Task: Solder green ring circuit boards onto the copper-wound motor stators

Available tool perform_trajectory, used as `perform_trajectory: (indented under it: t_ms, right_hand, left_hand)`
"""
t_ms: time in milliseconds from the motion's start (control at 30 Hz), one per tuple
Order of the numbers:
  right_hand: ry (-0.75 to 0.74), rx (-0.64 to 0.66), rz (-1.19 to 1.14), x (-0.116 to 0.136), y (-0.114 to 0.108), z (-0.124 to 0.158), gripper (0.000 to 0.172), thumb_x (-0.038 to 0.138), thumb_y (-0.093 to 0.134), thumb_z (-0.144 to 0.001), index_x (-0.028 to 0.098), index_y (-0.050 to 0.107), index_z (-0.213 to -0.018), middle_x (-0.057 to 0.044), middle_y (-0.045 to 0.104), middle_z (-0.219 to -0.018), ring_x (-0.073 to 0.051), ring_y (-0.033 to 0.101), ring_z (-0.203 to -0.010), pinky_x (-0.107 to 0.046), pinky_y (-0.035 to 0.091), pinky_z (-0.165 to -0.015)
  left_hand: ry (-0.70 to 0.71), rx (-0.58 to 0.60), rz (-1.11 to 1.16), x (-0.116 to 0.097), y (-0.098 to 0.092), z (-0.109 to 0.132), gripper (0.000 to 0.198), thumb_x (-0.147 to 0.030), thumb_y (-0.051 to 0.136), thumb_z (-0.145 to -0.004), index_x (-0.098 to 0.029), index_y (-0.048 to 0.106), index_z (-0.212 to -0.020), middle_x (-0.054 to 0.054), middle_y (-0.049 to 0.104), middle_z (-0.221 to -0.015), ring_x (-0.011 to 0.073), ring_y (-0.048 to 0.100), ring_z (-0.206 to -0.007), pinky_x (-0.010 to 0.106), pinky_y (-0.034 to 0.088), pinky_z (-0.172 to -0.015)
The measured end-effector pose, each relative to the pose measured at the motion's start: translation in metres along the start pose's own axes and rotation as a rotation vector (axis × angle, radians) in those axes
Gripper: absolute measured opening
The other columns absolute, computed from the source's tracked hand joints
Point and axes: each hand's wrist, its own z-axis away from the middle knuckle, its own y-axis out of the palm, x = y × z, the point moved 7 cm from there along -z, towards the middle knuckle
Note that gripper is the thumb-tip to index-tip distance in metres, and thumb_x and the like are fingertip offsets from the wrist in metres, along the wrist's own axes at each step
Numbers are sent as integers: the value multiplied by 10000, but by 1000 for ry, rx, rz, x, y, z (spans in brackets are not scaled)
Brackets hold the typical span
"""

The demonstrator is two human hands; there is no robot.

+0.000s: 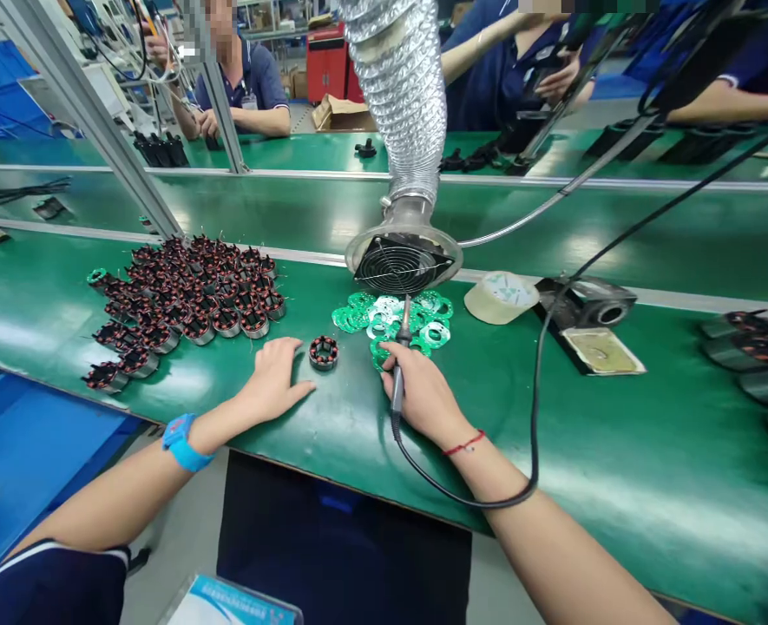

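Left hand [272, 378]: free of any grip, fingers and thumb parted toward the lone stator; whether it touches the surface [618, 451] I cannot tell.
Right hand [426, 391]: wrapped around the handle of the iron [397, 391], above the near edge of the boards [351, 317].
Iron: tilted, its tip pointing away from the person over the boards; its black cord [536, 391] loops across the right forearm.
Stator: sits alone on the surface, ring face up, between the left hand and the boards, apart from both.
Boards: green rings in a loose, overlapping heap, in front of the fan [397, 263].
Fan: hangs at the end of a silver duct [403, 87].
Pile: many more stators [194, 278], packed together beyond the left hand; others [754, 356] stand at the far right.
Stand: the iron stand [598, 304] and its sponge [598, 351], right of a pale round item [501, 297].
Wrists: blue band [185, 441] on the left, red bracelet [465, 444] on the right.
Across: co-workers at another green surface [318, 149].
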Motion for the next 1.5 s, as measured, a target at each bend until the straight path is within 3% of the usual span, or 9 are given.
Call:
perform_trajectory:
  t_ms: [200, 300, 367, 500, 600, 800, 1267, 1500]
  right_hand:
    - [-109, -116, -38, 12, -28, -1, 303, 190, 454, -920, 207, 567, -1201, -58, 753, -913, -233, 685, -809, -380, 533, -731]
    - [-78, -125, -44, 10, -48, 3, 321, 242, 457, -957, 226, 558, -1262, -35, 767, -866, -210, 705, -765, -347, 547, -719]
    - [-25, -164, -61, 7, -59, 10, 336, 288, 501, -950, 230, 567, -1274, -52, 768, -937, -202, 719, -782, -333, 560, -735]
    - [91, -321, -205, -1, -68, 34, 231, 337, 567, -922, 230, 646, -1111, -78, 748, -1051, -202, 731, -863, -318, 578, -773]
    - [206, -346, -343, -10, -60, 46, 190, 343, 573, -911, 225, 652, -1036, -56, 753, -910, -180, 724, -727, -304, 585, -677]
    - [320, -254, -536, -20, -49, 46, 174, 324, 560, -885, 205, 672, -943, 3, 688, -644, -142, 647, -528, -269, 540, -536]
    - [395, -159, -577, -25, -43, 47, 193, 342, 577, -891, 213, 701, -964, 6, 685, -665, -134, 634, -545, -274, 539, -586]
    - [371, -185, -581, -24, -45, 48, 205, 364, 569, -905, 216, 695, -970, -2, 695, -682, -134, 636, -537, -271, 539, -552]
  left_hand:
    - [-3, 69, 193, -24, 10, -35, 435, -308, 690, -802, -198, 503, -1179, 97, 577, -1233, 307, 482, -1173, 474, 381, -1000]
    - [121, 231, 291, -42, 6, -50, 507, -258, 692, -778, -196, 468, -1230, 98, 587, -1233, 285, 529, -1123, 438, 415, -968]
    - [204, 341, 250, -53, 1, -54, 526, -248, 694, -762, -184, 470, -1233, 103, 606, -1193, 294, 543, -1094, 433, 432, -938]
    - [451, 420, 74, -73, 1, -55, 428, -187, 630, -803, -176, 526, -1217, 102, 617, -1158, 293, 546, -1087, 475, 398, -975]
    - [528, 417, 149, -75, 10, -55, 470, -197, 600, -856, -188, 495, -1314, 118, 574, -1262, 280, 513, -1174, 457, 402, -1017]
    - [436, 294, 356, -57, 20, -60, 506, -264, 675, -832, -185, 472, -1289, 123, 573, -1256, 263, 545, -1161, 438, 452, -1013]
    - [526, 235, 245, -65, 21, -58, 418, -275, 630, -890, -170, 469, -1260, 134, 579, -1221, 269, 526, -1123, 465, 457, -982]
    - [553, 196, 225, -69, 18, -57, 402, -289, 610, -905, -183, 477, -1268, 130, 579, -1227, 269, 530, -1137, 457, 462, -983]
